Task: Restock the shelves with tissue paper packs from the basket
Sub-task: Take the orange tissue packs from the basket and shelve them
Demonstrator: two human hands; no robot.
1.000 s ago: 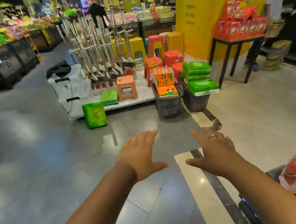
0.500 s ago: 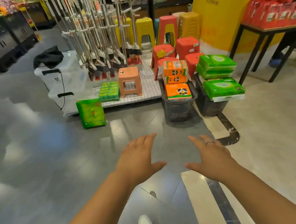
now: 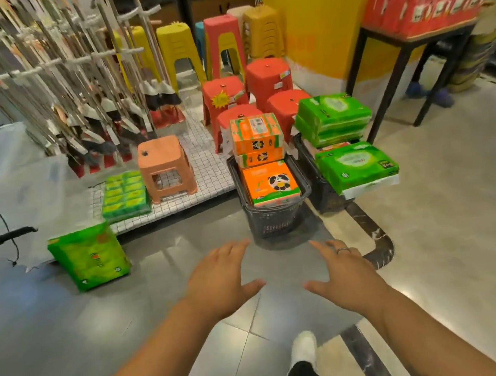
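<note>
A dark basket (image 3: 276, 220) on the floor holds orange tissue packs (image 3: 269, 183) stacked up, with panda prints. Beside it on the right a second dark basket (image 3: 325, 196) carries green tissue packs (image 3: 357, 165) piled high. One green pack (image 3: 90, 257) leans on the floor at the left, against a low white grid platform (image 3: 207, 174) that bears a flat green multi-pack (image 3: 124, 194). My left hand (image 3: 218, 275) and right hand (image 3: 344, 273) reach forward, fingers spread, empty, just short of the orange basket.
A peach stool (image 3: 165, 168) and red stools (image 3: 266, 76) stand on the platform beside a rack of mops (image 3: 75, 84). A black table (image 3: 410, 40) with red packs is at the right, white bins (image 3: 14, 193) at the left. My shoe (image 3: 304, 346) steps on grey tile.
I have walked closer: the baskets and platform loom larger and nearer. Both hands stay stretched out, open and empty.
</note>
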